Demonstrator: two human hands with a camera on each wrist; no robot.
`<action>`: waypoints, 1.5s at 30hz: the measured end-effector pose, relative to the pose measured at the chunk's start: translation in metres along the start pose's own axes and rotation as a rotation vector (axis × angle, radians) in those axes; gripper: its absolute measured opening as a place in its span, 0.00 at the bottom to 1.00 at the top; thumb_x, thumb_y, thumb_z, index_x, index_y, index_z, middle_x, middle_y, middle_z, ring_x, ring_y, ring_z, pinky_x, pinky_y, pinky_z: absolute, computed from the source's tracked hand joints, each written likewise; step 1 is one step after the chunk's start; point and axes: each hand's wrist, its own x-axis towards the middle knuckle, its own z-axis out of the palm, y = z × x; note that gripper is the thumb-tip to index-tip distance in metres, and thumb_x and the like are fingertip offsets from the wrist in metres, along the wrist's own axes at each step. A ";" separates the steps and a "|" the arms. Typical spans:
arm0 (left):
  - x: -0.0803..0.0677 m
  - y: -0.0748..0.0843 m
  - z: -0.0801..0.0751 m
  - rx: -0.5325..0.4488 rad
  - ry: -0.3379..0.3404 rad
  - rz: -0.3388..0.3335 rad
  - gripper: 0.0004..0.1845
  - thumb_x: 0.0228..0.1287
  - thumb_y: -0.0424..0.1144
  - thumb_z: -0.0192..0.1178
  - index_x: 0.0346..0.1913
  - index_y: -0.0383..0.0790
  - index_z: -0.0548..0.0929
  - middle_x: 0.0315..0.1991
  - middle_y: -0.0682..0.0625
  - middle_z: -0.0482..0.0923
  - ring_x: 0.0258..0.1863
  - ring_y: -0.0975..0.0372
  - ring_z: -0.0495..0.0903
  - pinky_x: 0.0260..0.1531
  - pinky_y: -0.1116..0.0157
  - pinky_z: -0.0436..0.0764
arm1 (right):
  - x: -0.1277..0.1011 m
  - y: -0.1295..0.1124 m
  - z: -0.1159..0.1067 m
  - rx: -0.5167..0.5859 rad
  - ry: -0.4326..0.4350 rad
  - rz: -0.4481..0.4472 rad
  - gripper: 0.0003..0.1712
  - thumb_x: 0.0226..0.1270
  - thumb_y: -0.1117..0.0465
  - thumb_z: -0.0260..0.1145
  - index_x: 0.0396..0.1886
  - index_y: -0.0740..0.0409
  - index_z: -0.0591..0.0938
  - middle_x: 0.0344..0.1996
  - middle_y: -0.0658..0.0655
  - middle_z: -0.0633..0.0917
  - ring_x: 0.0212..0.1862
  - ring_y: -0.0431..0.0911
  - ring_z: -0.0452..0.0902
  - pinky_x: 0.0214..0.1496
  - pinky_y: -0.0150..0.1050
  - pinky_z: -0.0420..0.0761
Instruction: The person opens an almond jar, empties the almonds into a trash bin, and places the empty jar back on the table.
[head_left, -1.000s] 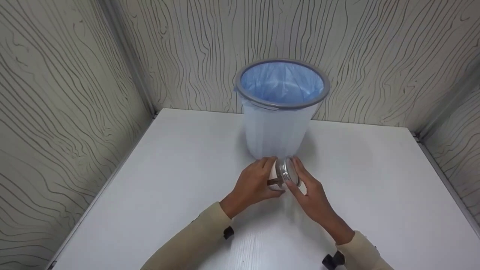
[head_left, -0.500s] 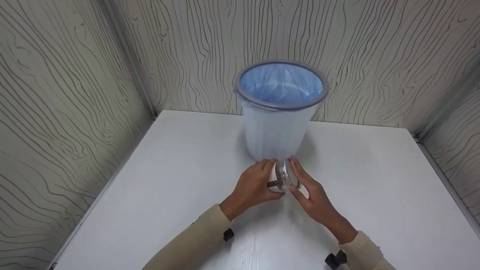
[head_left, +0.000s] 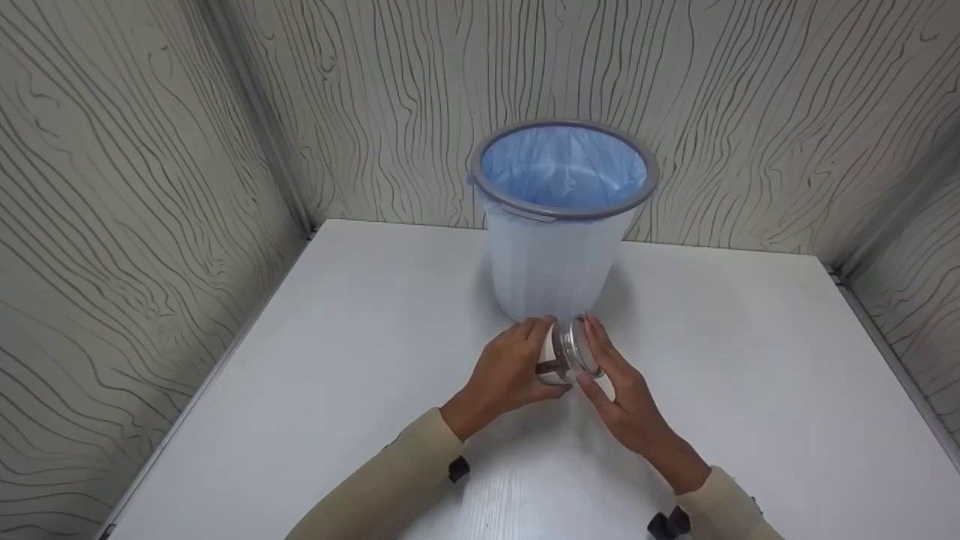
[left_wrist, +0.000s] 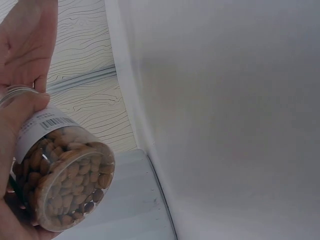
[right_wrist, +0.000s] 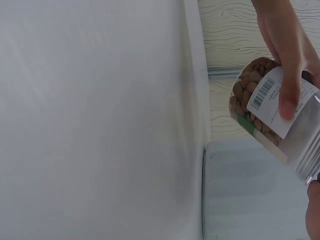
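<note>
A clear jar of almonds (left_wrist: 75, 185) is tilted on its side in front of the bin, held between both hands. My left hand (head_left: 510, 365) grips its body, thumb lying over the white barcode label (right_wrist: 274, 102). At the other end, the fingers and thumb of my right hand (head_left: 628, 397) pinch the rim of the round, silvery lid (head_left: 588, 348). Almonds gather toward the jar's base, and the right wrist view shows a clear stretch near the ridged neck (right_wrist: 310, 159). Most of the right hand lies outside that view.
A whitish bin (head_left: 551, 262) with a grey rim and blue liner stands on the white table (head_left: 360, 322) just beyond the hands. Wood-patterned panels (head_left: 390, 97) enclose the table at the back and sides.
The left hand keeps its grip, nearly still. On the lid, the right hand's fingers and thumb have shifted slightly, the thumb now lower along the rim.
</note>
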 end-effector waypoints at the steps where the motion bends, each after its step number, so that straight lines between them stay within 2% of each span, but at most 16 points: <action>1: 0.000 0.000 0.000 0.005 0.001 0.002 0.48 0.48 0.60 0.76 0.68 0.39 0.71 0.56 0.48 0.80 0.51 0.62 0.82 0.51 0.68 0.82 | 0.000 -0.002 0.001 0.002 0.009 0.037 0.42 0.71 0.71 0.63 0.80 0.62 0.56 0.80 0.60 0.54 0.79 0.57 0.50 0.75 0.28 0.54; 5: 0.001 -0.001 0.000 0.015 0.000 0.004 0.48 0.48 0.61 0.76 0.68 0.39 0.70 0.56 0.48 0.80 0.52 0.61 0.82 0.53 0.67 0.82 | 0.003 -0.010 0.002 0.013 0.035 0.185 0.40 0.76 0.63 0.62 0.81 0.57 0.55 0.80 0.53 0.54 0.79 0.52 0.50 0.74 0.26 0.54; 8: 0.001 -0.001 0.001 0.015 -0.004 0.002 0.48 0.49 0.62 0.76 0.69 0.39 0.70 0.57 0.48 0.80 0.53 0.61 0.82 0.54 0.67 0.81 | 0.006 -0.013 0.001 0.003 0.037 0.259 0.40 0.77 0.59 0.62 0.81 0.56 0.56 0.80 0.52 0.55 0.79 0.50 0.52 0.74 0.28 0.56; 14: 0.001 -0.001 0.001 0.016 -0.009 0.004 0.49 0.49 0.62 0.76 0.69 0.39 0.70 0.56 0.49 0.80 0.52 0.62 0.82 0.54 0.67 0.81 | 0.008 -0.013 -0.002 -0.013 0.011 0.306 0.41 0.76 0.54 0.64 0.80 0.57 0.57 0.79 0.55 0.58 0.78 0.51 0.55 0.73 0.40 0.59; 20: 0.002 -0.002 0.001 0.024 -0.018 0.004 0.48 0.49 0.62 0.75 0.69 0.40 0.70 0.56 0.49 0.80 0.53 0.62 0.81 0.55 0.67 0.81 | 0.009 -0.012 -0.003 -0.012 0.005 0.303 0.41 0.75 0.52 0.64 0.80 0.58 0.59 0.78 0.53 0.58 0.78 0.50 0.55 0.73 0.38 0.59; 26: 0.002 -0.002 0.000 0.029 -0.002 0.005 0.49 0.47 0.62 0.76 0.69 0.40 0.71 0.57 0.49 0.80 0.54 0.61 0.81 0.55 0.66 0.81 | 0.009 -0.007 -0.003 -0.034 0.002 0.276 0.41 0.75 0.54 0.65 0.80 0.57 0.58 0.79 0.55 0.59 0.77 0.52 0.57 0.73 0.42 0.61; 35: 0.002 -0.002 0.002 0.021 -0.011 -0.016 0.50 0.46 0.63 0.77 0.69 0.39 0.72 0.57 0.49 0.80 0.54 0.61 0.82 0.55 0.66 0.81 | 0.008 -0.003 -0.004 -0.020 -0.005 0.187 0.41 0.73 0.60 0.66 0.80 0.58 0.60 0.78 0.61 0.60 0.77 0.54 0.57 0.72 0.26 0.58; 45: 0.002 -0.002 0.002 0.033 0.004 -0.004 0.48 0.47 0.61 0.77 0.68 0.40 0.72 0.57 0.49 0.80 0.53 0.61 0.82 0.54 0.67 0.81 | 0.004 0.004 -0.003 -0.013 0.004 0.074 0.43 0.70 0.68 0.67 0.80 0.59 0.59 0.78 0.62 0.59 0.77 0.55 0.56 0.74 0.28 0.56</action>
